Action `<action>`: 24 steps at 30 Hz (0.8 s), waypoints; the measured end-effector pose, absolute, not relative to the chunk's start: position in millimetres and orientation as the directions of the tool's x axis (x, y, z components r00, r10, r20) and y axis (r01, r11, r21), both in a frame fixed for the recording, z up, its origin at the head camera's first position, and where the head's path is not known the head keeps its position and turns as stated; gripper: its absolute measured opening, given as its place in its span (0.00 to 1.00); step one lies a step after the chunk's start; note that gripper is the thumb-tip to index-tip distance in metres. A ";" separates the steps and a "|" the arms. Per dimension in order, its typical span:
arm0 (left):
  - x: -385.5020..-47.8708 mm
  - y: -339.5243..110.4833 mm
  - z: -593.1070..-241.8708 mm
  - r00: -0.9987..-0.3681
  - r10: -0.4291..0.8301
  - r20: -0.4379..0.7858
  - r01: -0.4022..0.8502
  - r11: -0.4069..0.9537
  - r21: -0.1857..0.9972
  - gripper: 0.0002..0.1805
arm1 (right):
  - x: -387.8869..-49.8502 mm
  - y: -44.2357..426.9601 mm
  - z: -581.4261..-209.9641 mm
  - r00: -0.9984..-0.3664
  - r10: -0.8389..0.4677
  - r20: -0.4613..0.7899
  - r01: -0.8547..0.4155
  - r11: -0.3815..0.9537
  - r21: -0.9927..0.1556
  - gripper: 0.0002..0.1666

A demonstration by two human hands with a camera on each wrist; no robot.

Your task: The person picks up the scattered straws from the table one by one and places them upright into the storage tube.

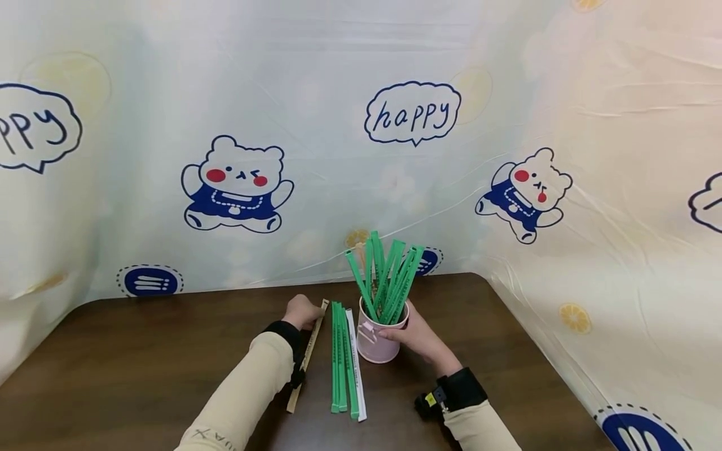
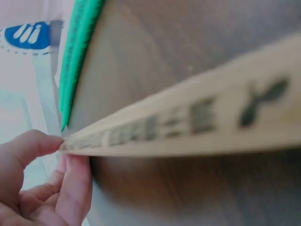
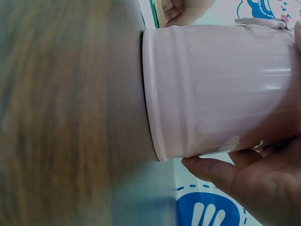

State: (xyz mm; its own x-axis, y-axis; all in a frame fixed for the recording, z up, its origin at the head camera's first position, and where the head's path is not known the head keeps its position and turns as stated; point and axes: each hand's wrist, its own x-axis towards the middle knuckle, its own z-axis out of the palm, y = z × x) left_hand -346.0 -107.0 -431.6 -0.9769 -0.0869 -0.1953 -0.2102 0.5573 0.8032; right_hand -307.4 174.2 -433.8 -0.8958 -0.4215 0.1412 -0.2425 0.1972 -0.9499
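Note:
With thumb and fingertips, my left hand (image 1: 301,312) pinches the far end of a long, thin brown paper-wrapped stick (image 1: 308,362) left of the others. Dark printing runs along that wrapper (image 2: 160,125) in the left wrist view. My right hand (image 1: 418,336) grips a small pink bucket (image 1: 379,351) round its right side, thumb across the front. In the right wrist view the bucket's (image 3: 225,89) base is at the tabletop. Several green wrapped sticks (image 1: 389,275) stand in it, fanned out. Whatever is inside the wrappers is hidden.
Between the brown stick and the bucket lie several green wrapped sticks (image 1: 341,357), side by side, and one white wrapped stick (image 1: 355,363). All rest on a dark brown wooden table (image 1: 169,363). A printed curtain (image 1: 338,169) hangs behind and along the sides.

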 end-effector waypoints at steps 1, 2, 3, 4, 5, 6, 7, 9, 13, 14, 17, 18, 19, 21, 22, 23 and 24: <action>-347.1 -108.6 -432.0 -0.972 -0.090 -0.216 -0.230 0.531 0.816 0.08 | -307.2 174.0 -434.1 -0.896 -0.420 0.143 -0.242 0.193 -0.951 0.57; -348.1 -110.2 -431.6 -0.968 -0.087 -0.237 -0.247 0.506 0.826 0.08 | -307.3 174.0 -434.2 -0.896 -0.419 0.145 -0.246 0.196 -0.949 0.57; -348.9 -111.6 -430.5 -0.963 -0.080 -0.257 -0.263 0.480 0.837 0.10 | -307.5 173.7 -434.1 -0.897 -0.417 0.147 -0.246 0.194 -0.950 0.57; -349.9 -113.1 -429.3 -0.960 -0.075 -0.270 -0.274 0.462 0.843 0.11 | -307.6 173.6 -434.1 -0.897 -0.416 0.149 -0.248 0.194 -0.949 0.57; -350.0 -114.4 -427.1 -0.958 -0.069 -0.279 -0.280 0.447 0.849 0.12 | -307.8 173.6 -434.2 -0.896 -0.418 0.150 -0.250 0.195 -0.948 0.57; -349.9 -115.6 -424.8 -0.957 -0.061 -0.283 -0.281 0.436 0.855 0.11 | -307.9 173.6 -434.3 -0.893 -0.423 0.152 -0.252 0.192 -0.949 0.57; -349.6 -116.9 -422.1 -0.957 -0.052 -0.285 -0.279 0.426 0.861 0.11 | -307.8 173.7 -434.4 -0.891 -0.427 0.152 -0.254 0.193 -0.948 0.57; -347.6 -119.5 -416.0 -0.962 -0.029 -0.273 -0.259 0.424 0.868 0.11 | -306.9 174.1 -435.0 -0.889 -0.432 0.152 -0.254 0.188 -0.949 0.57; -344.5 -126.3 -399.1 -0.969 0.019 -0.246 -0.211 0.458 0.863 0.13 | -306.8 175.0 -433.4 -0.883 -0.439 0.163 -0.263 0.179 -0.948 0.58; -343.8 -127.8 -394.5 -0.971 0.029 -0.238 -0.198 0.468 0.861 0.14 | -306.6 175.1 -432.8 -0.883 -0.439 0.164 -0.263 0.176 -0.949 0.58; -342.4 -131.0 -378.4 -0.972 0.052 -0.231 -0.180 0.472 0.863 0.14 | -306.2 174.4 -430.9 -0.886 -0.434 0.163 -0.259 0.173 -0.950 0.59; -343.3 -132.0 -373.7 -0.973 0.051 -0.225 -0.176 0.465 0.868 0.13 | -306.0 173.9 -430.8 -0.886 -0.433 0.162 -0.258 0.172 -0.951 0.59; -343.7 -132.9 -368.2 -0.975 0.050 -0.217 -0.171 0.457 0.873 0.13 | -305.9 173.5 -430.9 -0.886 -0.434 0.162 -0.258 0.173 -0.951 0.59; -345.0 -133.3 -357.0 -0.979 0.047 -0.199 -0.158 0.442 0.883 0.13 | -305.6 173.0 -431.7 -0.889 -0.430 0.156 -0.252 0.176 -0.952 0.59; -345.8 -133.4 -351.0 -0.981 0.045 -0.187 -0.149 0.439 0.886 0.13 | -305.7 173.0 -432.7 -0.890 -0.430 0.154 -0.252 0.179 -0.951 0.59; -346.2 -133.1 -343.8 -0.984 0.042 -0.173 -0.139 0.431 0.892 0.15 | -305.8 173.0 -433.7 -0.890 -0.430 0.151 -0.249 0.182 -0.951 0.59; -346.4 -132.5 -335.3 -0.986 0.042 -0.162 -0.129 0.423 0.897 0.16 | -305.8 173.1 -434.5 -0.891 -0.428 0.147 -0.246 0.186 -0.951 0.59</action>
State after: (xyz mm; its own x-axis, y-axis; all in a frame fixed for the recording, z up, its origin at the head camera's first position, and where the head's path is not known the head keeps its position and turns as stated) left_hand -346.4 -132.5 -335.3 -0.9859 0.0421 -0.1620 -0.1293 0.4227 0.8970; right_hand -305.8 173.1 -434.5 -0.8915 -0.4285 0.1473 -0.2464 0.1858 -0.9512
